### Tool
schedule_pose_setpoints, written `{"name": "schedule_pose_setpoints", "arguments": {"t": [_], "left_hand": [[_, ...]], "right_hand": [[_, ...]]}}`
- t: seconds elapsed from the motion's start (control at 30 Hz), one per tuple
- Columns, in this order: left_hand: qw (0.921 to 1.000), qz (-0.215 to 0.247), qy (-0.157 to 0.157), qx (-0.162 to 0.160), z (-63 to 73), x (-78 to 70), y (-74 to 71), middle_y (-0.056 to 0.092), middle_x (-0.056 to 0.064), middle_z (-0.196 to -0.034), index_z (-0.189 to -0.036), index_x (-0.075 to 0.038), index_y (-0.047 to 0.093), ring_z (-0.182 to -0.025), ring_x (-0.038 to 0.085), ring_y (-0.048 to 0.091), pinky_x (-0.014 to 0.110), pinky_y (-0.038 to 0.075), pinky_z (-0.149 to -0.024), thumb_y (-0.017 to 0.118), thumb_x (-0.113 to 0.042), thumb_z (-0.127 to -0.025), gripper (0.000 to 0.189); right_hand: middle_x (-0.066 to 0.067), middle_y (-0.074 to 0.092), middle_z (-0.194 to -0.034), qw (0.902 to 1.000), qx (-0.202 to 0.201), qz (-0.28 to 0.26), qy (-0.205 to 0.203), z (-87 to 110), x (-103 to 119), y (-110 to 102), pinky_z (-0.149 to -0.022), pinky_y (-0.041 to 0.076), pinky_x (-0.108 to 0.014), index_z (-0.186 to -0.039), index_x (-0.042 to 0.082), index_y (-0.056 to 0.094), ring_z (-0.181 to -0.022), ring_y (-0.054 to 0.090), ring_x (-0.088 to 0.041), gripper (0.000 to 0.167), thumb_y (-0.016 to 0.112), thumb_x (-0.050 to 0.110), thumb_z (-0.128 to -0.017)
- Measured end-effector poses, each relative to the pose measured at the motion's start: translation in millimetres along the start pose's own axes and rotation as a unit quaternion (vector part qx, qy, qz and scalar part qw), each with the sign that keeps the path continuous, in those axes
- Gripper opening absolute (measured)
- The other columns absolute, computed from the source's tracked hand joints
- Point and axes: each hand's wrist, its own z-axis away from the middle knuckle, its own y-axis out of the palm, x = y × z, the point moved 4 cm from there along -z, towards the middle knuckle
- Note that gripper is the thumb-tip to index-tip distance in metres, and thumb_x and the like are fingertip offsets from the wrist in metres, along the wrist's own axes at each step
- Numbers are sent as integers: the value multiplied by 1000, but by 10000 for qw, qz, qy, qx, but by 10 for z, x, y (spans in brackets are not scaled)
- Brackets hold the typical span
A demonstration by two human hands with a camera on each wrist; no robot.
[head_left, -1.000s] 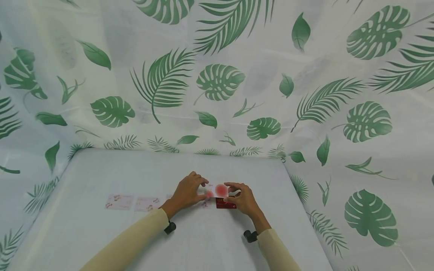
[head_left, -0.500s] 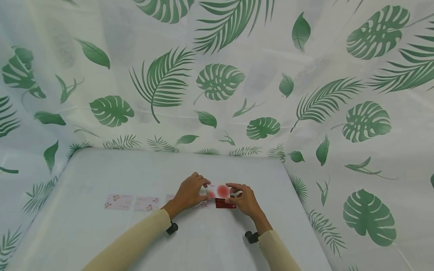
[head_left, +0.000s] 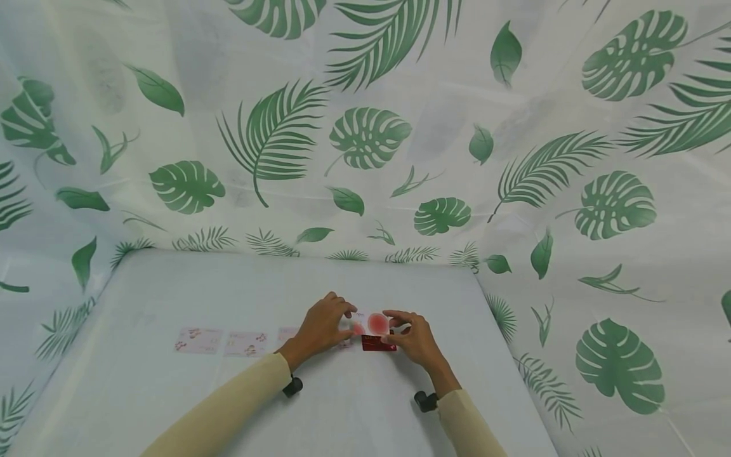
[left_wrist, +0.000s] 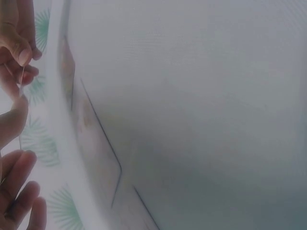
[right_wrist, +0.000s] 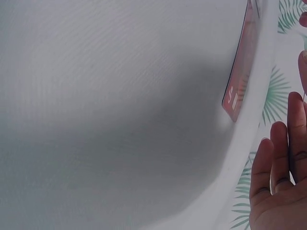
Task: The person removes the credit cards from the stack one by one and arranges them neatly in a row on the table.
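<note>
My left hand (head_left: 320, 325) pinches the left edge of a pale card (head_left: 377, 324) with pinkish-red round shapes. At its right edge, my right hand (head_left: 417, 337) pinches the same card between thumb and fingers. The card is raised above the table, and in the left wrist view it appears edge-on as a thin line. A dark red card (head_left: 378, 343) lies on the table just below it in the head view, its top part covered. Another pale card beneath my left hand is mostly hidden.
Left of the hands, a row of pale pink patterned cards lies flat: one card (head_left: 198, 340) at the far left, a second card (head_left: 246, 343), and a partly covered card (head_left: 287, 332). The white table (head_left: 365, 406) meets a leaf-print curtain (head_left: 377, 190) behind.
Both hands and the held card have shifted very slightly right and toward the near side in the head view. The grip stays the same, and the cards on the table lie as before.
</note>
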Motion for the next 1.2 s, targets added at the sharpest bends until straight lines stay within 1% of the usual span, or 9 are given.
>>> {"name": "schedule_pose_setpoints", "arguments": {"t": [0.1, 0.3, 0.53, 0.73, 1.0, 1.2], "left_hand": [[10000, -24, -24, 78, -9, -13, 7, 66, -7, -92, -111, -17, 72, -87, 10, 48, 26, 48, -76, 84, -36, -75, 43], [9999, -36, -27, 102, -22, -46, 9, 66, -8, -92, -113, -18, 71, -87, 10, 49, 26, 48, -76, 83, -36, -76, 43], [9999, -42, 131, 2, -33, -66, 21, 67, -6, -95, -112, -16, 72, -88, 11, 50, 27, 49, -77, 84, -33, -75, 43], [9998, 44, 172, 36, -45, -72, 38, 68, -6, -94, -112, -16, 72, -87, 11, 50, 27, 48, -76, 84, -31, -75, 42], [9998, 56, 203, 59, -64, -87, 88, 68, -6, -94, -113, -16, 71, -88, 12, 50, 27, 48, -77, 84, -34, -75, 44], [9997, 54, 222, 87, -67, -103, 104, 67, -7, -94, -114, -16, 71, -88, 10, 50, 27, 48, -77, 84, -36, -76, 45]], "right_hand": [[6, 66, -95, 10000, 24, -2, 25, 0, -10, -11, -82, 47, -40, -119, 29, 70, -97, 55, -18, 54, 89, 20, -70], [7, 66, -94, 9999, 53, -39, 108, 19, -6, -37, -83, 47, -40, -119, 30, 70, -98, 56, -19, 53, 89, 19, -71], [8, 67, -93, 9999, 16, -36, 108, 33, -19, -58, -82, 47, -37, -119, 31, 70, -98, 57, -17, 53, 89, 21, -70], [7, 67, -93, 9999, -32, -31, 140, 52, -37, -77, -82, 47, -38, -118, 32, 71, -98, 58, -22, 53, 89, 21, -70], [8, 65, -97, 9997, -66, 55, 218, 83, -75, -98, -83, 45, -40, -117, 36, 70, -100, 55, -21, 50, 88, 28, -71], [7, 66, -97, 9998, -95, 17, 187, 94, -94, -118, -82, 45, -41, -118, 34, 70, -99, 56, -22, 51, 88, 26, -71]]}}
